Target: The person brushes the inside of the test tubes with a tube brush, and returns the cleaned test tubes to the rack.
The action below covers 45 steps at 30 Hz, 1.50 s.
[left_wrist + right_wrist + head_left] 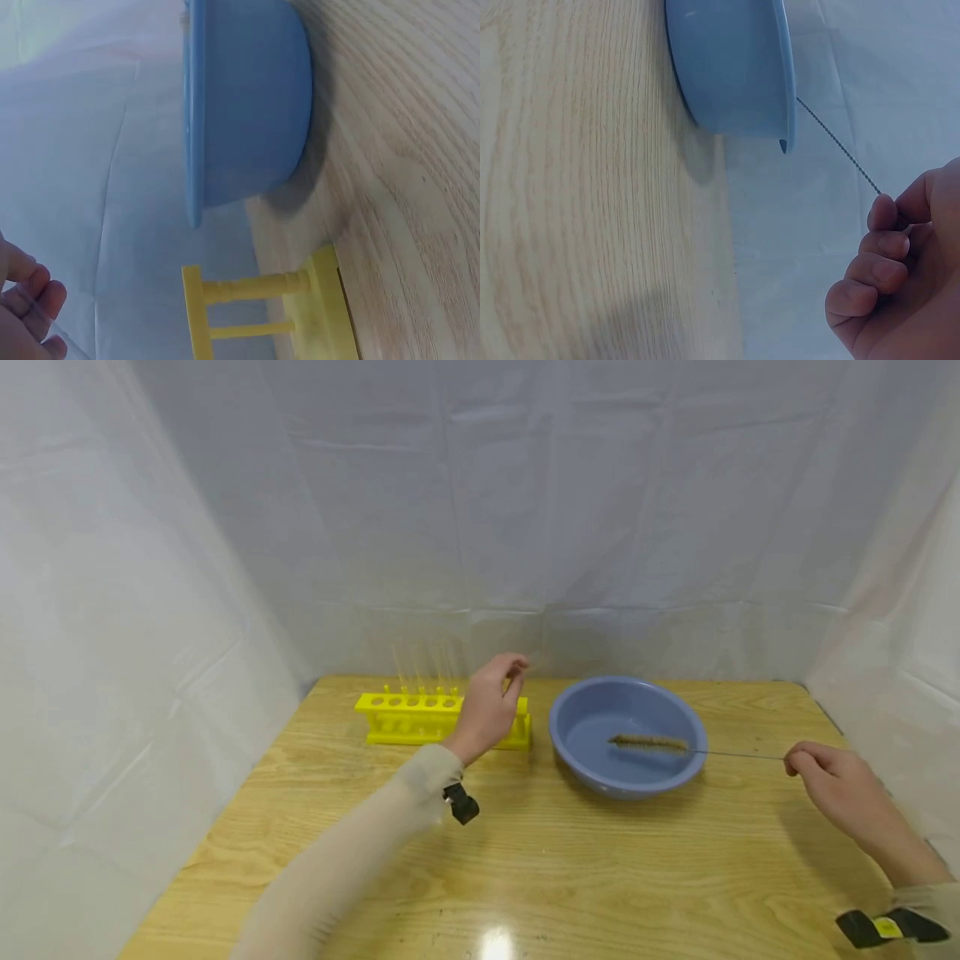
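My left hand (491, 703) is above the right part of a yellow test tube rack (420, 703). In the left wrist view its curled fingers (49, 298) pinch a clear, thin glass test tube (69, 342), mostly out of frame. Several clear test tubes (422, 668) stand up from the rack's back row. On the right, my right hand (843, 789) pinches the twisted wire handle (840, 146) of a test tube brush (648, 742) between thumb and forefinger. The brush's bristled end hangs inside the blue basin (581, 772), and its wire crosses the rim.
The basin stands right of the rack on a wooden table (540, 860). White sheeting (495, 527) encloses the back and both sides. A black strap (461, 803) sits at the left wrist, another (862, 929) at the right.
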{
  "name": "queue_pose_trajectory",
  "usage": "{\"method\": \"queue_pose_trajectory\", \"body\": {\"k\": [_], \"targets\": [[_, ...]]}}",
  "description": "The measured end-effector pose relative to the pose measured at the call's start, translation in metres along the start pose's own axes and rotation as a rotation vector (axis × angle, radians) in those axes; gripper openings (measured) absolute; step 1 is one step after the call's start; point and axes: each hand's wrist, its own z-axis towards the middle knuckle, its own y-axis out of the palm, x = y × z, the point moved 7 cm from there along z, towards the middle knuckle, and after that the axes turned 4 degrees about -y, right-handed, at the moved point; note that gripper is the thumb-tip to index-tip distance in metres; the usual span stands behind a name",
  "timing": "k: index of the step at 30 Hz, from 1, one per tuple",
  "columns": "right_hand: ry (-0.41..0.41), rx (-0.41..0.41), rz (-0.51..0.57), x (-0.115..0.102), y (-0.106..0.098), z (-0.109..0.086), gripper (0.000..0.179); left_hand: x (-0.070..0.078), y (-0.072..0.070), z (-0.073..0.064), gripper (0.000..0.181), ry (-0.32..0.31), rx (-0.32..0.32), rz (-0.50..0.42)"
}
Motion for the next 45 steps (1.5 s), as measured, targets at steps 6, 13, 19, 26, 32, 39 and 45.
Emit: {"method": "queue_pose_trajectory", "body": {"k": [6,13,19,26,32,39,45], "targets": [[-0.002,0.005,0.011,0.0,0.0,-0.001,0.042,-0.016,-0.017,0.002,0.019,-0.112,0.052,-0.125],[0.011,0.001,0.009,-0.002,0.002,0.0,0.042,-0.032,-0.034,0.005,0.021,-0.198,0.1,-0.281],[0.016,0.0,0.01,-0.002,0.003,-0.001,0.042,-0.046,-0.04,0.002,0.026,-0.27,0.13,-0.275],[0.015,0.006,0.02,-0.002,0.005,-0.001,0.042,-0.053,-0.041,-0.001,0.026,-0.319,0.133,-0.267],[-0.002,0.025,0.035,-0.001,0.005,0.001,0.04,-0.06,-0.035,-0.001,0.022,-0.366,0.124,-0.275],[0.015,0.003,0.057,0.005,0.01,-0.002,0.039,-0.07,-0.02,-0.008,0.02,-0.433,0.09,-0.257],[0.022,0.0,0.036,0.006,0.009,-0.003,0.039,-0.071,-0.018,-0.01,0.018,-0.444,0.105,-0.213]]}}
